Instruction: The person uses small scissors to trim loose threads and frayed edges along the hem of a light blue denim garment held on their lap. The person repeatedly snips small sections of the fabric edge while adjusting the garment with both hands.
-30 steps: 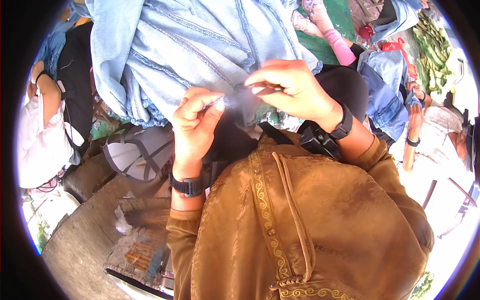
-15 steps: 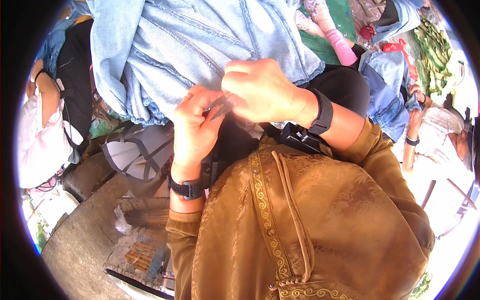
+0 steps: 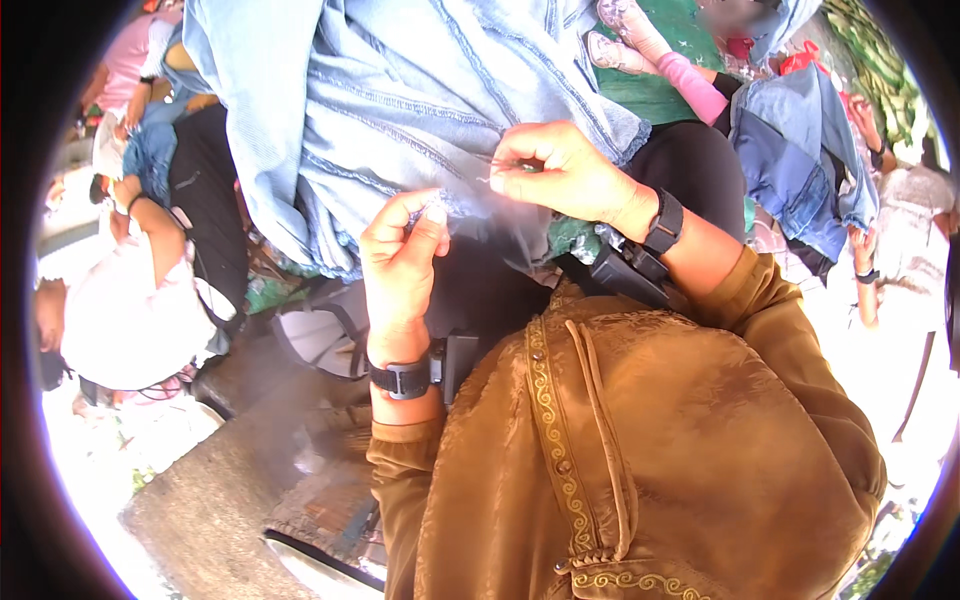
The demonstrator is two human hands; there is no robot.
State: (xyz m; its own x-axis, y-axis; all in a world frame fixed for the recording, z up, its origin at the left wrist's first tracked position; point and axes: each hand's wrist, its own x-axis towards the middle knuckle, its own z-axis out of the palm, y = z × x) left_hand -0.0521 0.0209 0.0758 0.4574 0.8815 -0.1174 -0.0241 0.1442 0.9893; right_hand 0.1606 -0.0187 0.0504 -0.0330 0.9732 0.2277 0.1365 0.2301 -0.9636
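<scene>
A light blue denim garment point(image 3: 400, 110), with stitched seams and frayed edges, lies spread across my lap and beyond my hands. My left hand point(image 3: 400, 250) is closed, thumb against forefinger, on a small bluish-white scrap with frayed threads point(image 3: 452, 204). Just to the right and slightly higher, my right hand point(image 3: 570, 178) pinches what looks like a thin pale thread point(image 3: 486, 181) at its fingertips. The fingertips of the two hands are apart, both above the denim's lower edge. Anything inside the right palm is hidden.
At the left sits a person in a white top point(image 3: 140, 330); another works at the right beside darker denim point(image 3: 790, 170). A pink-sleeved limb point(image 3: 690, 85) crosses green ground cover point(image 3: 640, 100). A grey-white cap-like thing point(image 3: 325, 335) lies by my left wrist, above a concrete slab point(image 3: 210, 510).
My hands, close together at a grey pointed blade half a second ago, have separated. The blade no longer shows. The bluish scrap now shows at my left fingertips, and the view has shifted.
</scene>
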